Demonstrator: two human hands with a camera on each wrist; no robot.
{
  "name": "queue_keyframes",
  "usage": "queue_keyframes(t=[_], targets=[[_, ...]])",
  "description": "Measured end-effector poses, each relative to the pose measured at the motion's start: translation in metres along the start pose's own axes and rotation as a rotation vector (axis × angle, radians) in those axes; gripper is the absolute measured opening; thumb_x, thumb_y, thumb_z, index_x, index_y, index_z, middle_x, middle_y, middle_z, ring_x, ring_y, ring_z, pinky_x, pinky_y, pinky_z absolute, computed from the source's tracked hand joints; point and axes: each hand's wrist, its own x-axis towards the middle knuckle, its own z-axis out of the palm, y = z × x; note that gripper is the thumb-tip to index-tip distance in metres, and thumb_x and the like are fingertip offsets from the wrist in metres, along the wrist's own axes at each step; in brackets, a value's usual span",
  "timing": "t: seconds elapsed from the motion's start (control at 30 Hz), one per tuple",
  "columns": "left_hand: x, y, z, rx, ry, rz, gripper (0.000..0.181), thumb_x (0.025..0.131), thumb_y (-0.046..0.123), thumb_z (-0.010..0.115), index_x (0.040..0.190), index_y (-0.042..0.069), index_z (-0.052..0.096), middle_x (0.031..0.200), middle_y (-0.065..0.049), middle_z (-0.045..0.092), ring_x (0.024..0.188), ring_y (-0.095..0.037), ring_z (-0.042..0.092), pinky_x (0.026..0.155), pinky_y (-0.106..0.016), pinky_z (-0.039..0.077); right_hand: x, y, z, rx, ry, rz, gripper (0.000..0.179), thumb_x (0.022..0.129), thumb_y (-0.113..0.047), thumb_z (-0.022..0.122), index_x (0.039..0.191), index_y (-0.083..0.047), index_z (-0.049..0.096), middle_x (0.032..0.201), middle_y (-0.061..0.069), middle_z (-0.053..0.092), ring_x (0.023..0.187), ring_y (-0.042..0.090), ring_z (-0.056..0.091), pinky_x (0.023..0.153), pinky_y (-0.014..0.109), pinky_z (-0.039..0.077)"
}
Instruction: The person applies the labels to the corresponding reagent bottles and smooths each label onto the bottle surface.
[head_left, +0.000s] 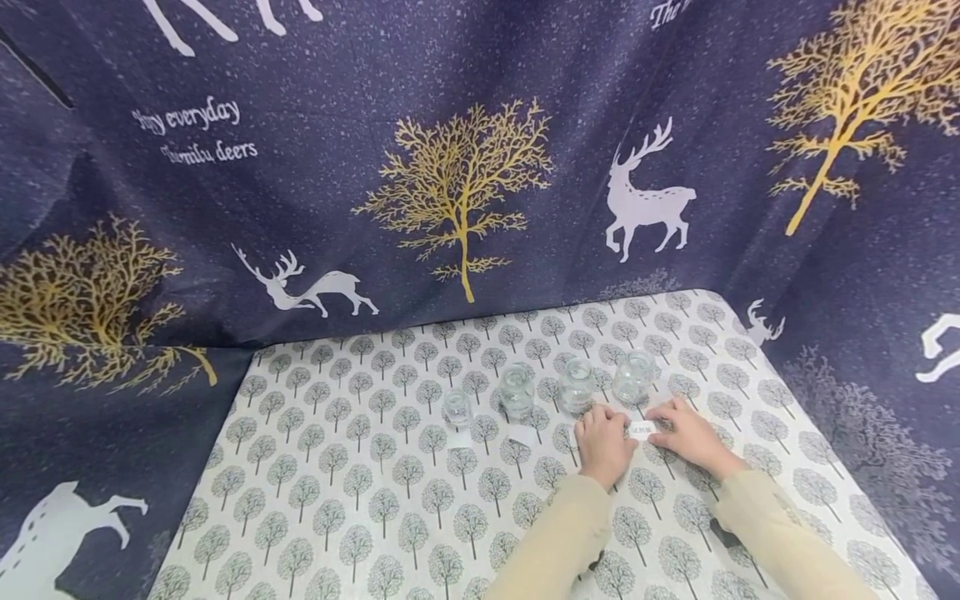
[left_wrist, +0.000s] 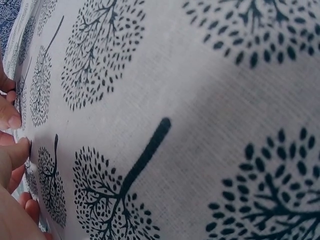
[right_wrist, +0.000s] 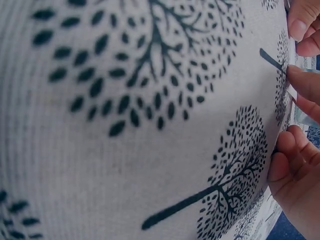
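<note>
Between my two hands is a small white card point(head_left: 642, 430) with dark printed characters, low over the tablecloth. The fingers of my left hand point(head_left: 606, 442) pinch its left end, and those of my right hand point(head_left: 693, 433) pinch the right end. Just behind the card stands a clear glass jar point(head_left: 634, 377). Another glass jar point(head_left: 577, 386) is right behind my left hand. In the right wrist view, the thumb and curled fingers of my right hand point(right_wrist: 295, 170) show at the edge. Part of my left hand point(left_wrist: 15, 205) appears at the side of the left wrist view.
Farther left in the row stand a wider glass jar point(head_left: 517, 392) and a smaller glass point(head_left: 457, 408). A white card point(head_left: 522, 434) and another white card point(head_left: 459, 438) lie before them. A tree-print cloth point(head_left: 337, 500) covers the table; a dark deer-print curtain point(head_left: 315, 208) hangs behind.
</note>
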Motion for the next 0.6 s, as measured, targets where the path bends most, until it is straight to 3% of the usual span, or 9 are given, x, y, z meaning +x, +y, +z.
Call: queue_keyframes(t=[0.17,0.33,0.43,0.6], targets=[[-0.0004,0.0005,0.0000,0.010,-0.002,-0.015,0.024,0.072,0.046,0.064,0.092,0.034,0.060,0.098,0.014,0.044,0.092,-0.005,0.040,0.078,-0.023,0.030,0.0000,-0.0008,0.0019,-0.024,0.019,-0.006,0.032,0.072,-0.019,0.068,0.101,-0.008,0.061,0.098,0.009,0.050,0.092,0.032,0.052,0.080,0.051,0.042],[-0.0016,0.0002,-0.0015,0.017,-0.011,-0.009,0.034,0.074,0.045,0.063,0.106,0.036,0.056,0.100,0.013,0.044,0.094,-0.005,0.040,0.080,-0.023,0.030,0.0002,-0.0015,0.0038,-0.018,0.030,-0.011,0.028,0.073,-0.017,0.067,0.098,-0.010,0.059,0.094,0.007,0.051,0.089,0.030,0.053,0.078,0.049,0.043],[-0.0023,-0.0004,-0.0031,0.020,-0.010,0.003,0.037,0.074,0.045,0.063,0.109,0.036,0.055,0.101,0.013,0.045,0.095,-0.005,0.040,0.081,-0.023,0.030,0.0008,-0.0019,0.0043,0.010,0.039,-0.007,0.020,0.074,-0.014,0.065,0.093,-0.011,0.059,0.086,0.004,0.051,0.077,0.021,0.051,0.069,0.039,0.045],[-0.0045,-0.0015,-0.0055,0.004,0.001,0.033,0.028,0.075,0.042,0.064,0.100,0.034,0.058,0.102,0.014,0.048,0.096,-0.005,0.042,0.083,-0.024,0.031,0.0010,-0.0018,0.0027,0.076,0.044,0.015,0.007,0.080,-0.011,0.060,0.085,-0.011,0.057,0.074,-0.001,0.054,0.064,0.010,0.045,0.059,0.024,0.038]])
